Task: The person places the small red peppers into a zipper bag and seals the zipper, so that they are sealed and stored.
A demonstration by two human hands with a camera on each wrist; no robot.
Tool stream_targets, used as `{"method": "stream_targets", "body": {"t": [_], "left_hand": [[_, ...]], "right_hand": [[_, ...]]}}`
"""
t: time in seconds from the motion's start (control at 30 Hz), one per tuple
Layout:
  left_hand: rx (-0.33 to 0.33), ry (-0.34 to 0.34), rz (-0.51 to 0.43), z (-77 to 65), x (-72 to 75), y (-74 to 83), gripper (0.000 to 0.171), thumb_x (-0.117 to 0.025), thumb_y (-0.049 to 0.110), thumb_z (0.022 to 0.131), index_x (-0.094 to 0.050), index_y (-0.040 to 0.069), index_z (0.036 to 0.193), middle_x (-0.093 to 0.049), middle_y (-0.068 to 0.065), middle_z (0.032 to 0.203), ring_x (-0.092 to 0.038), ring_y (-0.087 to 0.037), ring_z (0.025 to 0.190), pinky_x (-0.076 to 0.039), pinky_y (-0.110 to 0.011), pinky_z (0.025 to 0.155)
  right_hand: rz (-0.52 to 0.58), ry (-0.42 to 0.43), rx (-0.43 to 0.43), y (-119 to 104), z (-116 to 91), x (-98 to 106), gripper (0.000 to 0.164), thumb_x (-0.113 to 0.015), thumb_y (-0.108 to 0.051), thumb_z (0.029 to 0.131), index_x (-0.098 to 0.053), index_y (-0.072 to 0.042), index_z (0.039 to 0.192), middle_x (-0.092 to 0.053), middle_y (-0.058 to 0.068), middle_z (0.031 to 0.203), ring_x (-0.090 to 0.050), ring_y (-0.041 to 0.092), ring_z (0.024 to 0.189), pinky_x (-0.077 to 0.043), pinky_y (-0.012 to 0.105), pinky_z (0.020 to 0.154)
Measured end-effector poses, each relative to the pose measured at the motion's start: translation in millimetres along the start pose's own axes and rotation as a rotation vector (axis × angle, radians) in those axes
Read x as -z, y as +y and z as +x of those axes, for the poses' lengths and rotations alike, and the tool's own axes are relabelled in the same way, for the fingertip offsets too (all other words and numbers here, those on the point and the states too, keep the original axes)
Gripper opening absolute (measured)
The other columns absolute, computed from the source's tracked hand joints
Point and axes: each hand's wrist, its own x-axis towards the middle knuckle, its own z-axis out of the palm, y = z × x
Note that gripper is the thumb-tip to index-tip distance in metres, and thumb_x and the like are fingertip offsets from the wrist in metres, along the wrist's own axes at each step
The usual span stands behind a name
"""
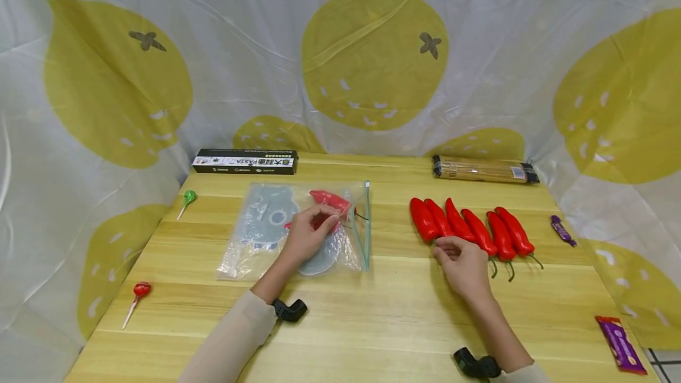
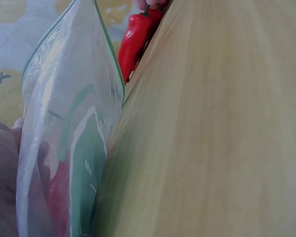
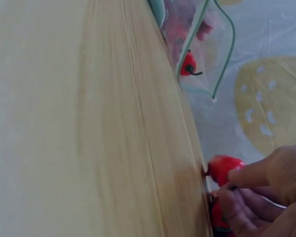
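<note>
Left hand (image 1: 311,233): thumb and fingers pinching clear plastic zip bag (image 1: 264,217), green-edged mouth toward three o'clock. Right hand (image 1: 461,263): curled, apparently pinching nine-o'clock end of row of glossy, tapering red peppers (image 1: 460,223). Judged step: bagging; next calls for nine-o'clock carry.

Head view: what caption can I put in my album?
Left hand at a clear zip bag, right hand at six red peppers.

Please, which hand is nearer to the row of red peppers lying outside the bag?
Right. The right hand is at the stem end of the red peppers; the left hand is farther away, at the plastic bag to their left.
</note>
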Motion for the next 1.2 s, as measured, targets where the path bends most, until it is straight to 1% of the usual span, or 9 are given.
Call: {"method": "stream_targets", "body": {"t": [0.17, 0.3, 0.37, 0.53, 0.63, 0.77, 0.9, 0.97, 1.2], "left_hand": [[-0.005, -0.004, -0.008, -0.1, 0.2, 0.3, 0.015, -0.068, 0.015, 0.091, -0.07, 0.006, 0.103, -0.072, -0.006, 0.099, -0.066, -0.014, 0.091, -0.053, -0.019, 0.078], [-0.004, 0.002, -0.003, 0.7, 1.5, 1.2, 0.015, -0.068, 0.014, 0.091, -0.069, 0.006, 0.103, -0.072, -0.006, 0.098, -0.065, -0.013, 0.09, -0.053, -0.019, 0.078], [0.006, 0.009, -0.001, 1.4, 1.9, 1.0, 0.014, -0.068, 0.014, 0.091, -0.07, 0.006, 0.102, -0.072, -0.006, 0.098, -0.064, -0.011, 0.089, -0.053, -0.018, 0.078], [0.023, 0.024, 0.007, 5.9, -0.5, -17.0, 0.014, -0.069, 0.018, 0.091, -0.07, 0.009, 0.101, -0.073, -0.005, 0.099, -0.065, -0.013, 0.092, -0.053, -0.019, 0.082], [0.015, 0.022, 0.011, 7.1, -2.0, -27.5, 0.015, -0.07, 0.024, 0.09, -0.07, 0.014, 0.101, -0.073, -0.002, 0.099, -0.066, -0.013, 0.094, -0.053, -0.021, 0.083], [0.013, 0.019, 0.006, 6.0, -2.1, -30.6, 0.015, -0.07, 0.032, 0.089, -0.071, 0.021, 0.099, -0.073, 0.004, 0.097, -0.065, -0.011, 0.091, -0.054, -0.022, 0.081], [0.0, 0.018, 0.016, 5.1, -2.0, -29.9, 0.015, -0.07, 0.035, 0.089, -0.07, 0.023, 0.098, -0.072, 0.007, 0.095, -0.065, -0.011, 0.087, -0.055, -0.023, 0.077], [-0.012, 0.018, 0.026, 4.9, -2.2, -29.2, 0.015, -0.07, 0.035, 0.089, -0.071, 0.023, 0.098, -0.072, 0.006, 0.095, -0.065, -0.012, 0.087, -0.054, -0.023, 0.076], [-0.029, 0.024, 0.07, 5.2, -3.5, -29.5, 0.014, -0.07, 0.032, 0.089, -0.071, 0.021, 0.098, -0.072, 0.006, 0.097, -0.065, -0.01, 0.09, -0.052, -0.022, 0.079]], "right_hand": [[0.076, 0.113, -0.01, -6, -2, 4, 0.011, -0.074, -0.011, 0.085, -0.076, -0.011, 0.096, -0.075, 0.002, 0.088, -0.068, 0.006, 0.075, -0.052, 0.01, 0.065], [0.126, 0.107, -0.007, -13, -3, 8, 0.009, -0.074, -0.011, 0.085, -0.075, -0.011, 0.094, -0.076, 0.003, 0.089, -0.068, 0.002, 0.075, -0.053, 0.01, 0.068], [0.159, 0.065, 0.008, -17, -3, 10, 0.009, -0.074, -0.011, 0.085, -0.075, -0.011, 0.094, -0.075, 0.005, 0.089, -0.068, 0.004, 0.077, -0.053, 0.011, 0.07], [0.298, -0.113, 0.034, -24, -1, 9, 0.009, -0.072, -0.007, 0.087, -0.069, -0.004, 0.095, -0.072, 0.015, 0.094, -0.07, 0.015, 0.083, -0.056, 0.017, 0.075], [0.343, -0.213, 0.01, -28, 0, 5, 0.013, -0.072, -0.008, 0.087, -0.064, -0.002, 0.094, -0.071, 0.018, 0.096, -0.071, 0.019, 0.085, -0.057, 0.02, 0.075], [0.376, -0.317, -0.017, -36, 4, -6, 0.02, -0.073, -0.009, 0.086, -0.058, -0.001, 0.095, -0.071, 0.019, 0.099, -0.071, 0.026, 0.088, -0.057, 0.023, 0.075], [0.388, -0.392, -0.007, -44, 10, -22, 0.022, -0.074, -0.011, 0.086, -0.057, -0.001, 0.095, -0.072, 0.019, 0.098, -0.07, 0.027, 0.089, -0.057, 0.023, 0.077], [0.378, -0.415, 0.008, -48, 13, -31, 0.02, -0.074, -0.011, 0.085, -0.058, -0.003, 0.094, -0.072, 0.017, 0.096, -0.07, 0.025, 0.088, -0.056, 0.023, 0.077], [0.354, -0.449, 0.033, -64, 24, -62, 0.011, -0.074, -0.011, 0.086, -0.065, -0.01, 0.091, -0.072, 0.009, 0.09, -0.067, 0.019, 0.085, -0.056, 0.024, 0.076]]}}
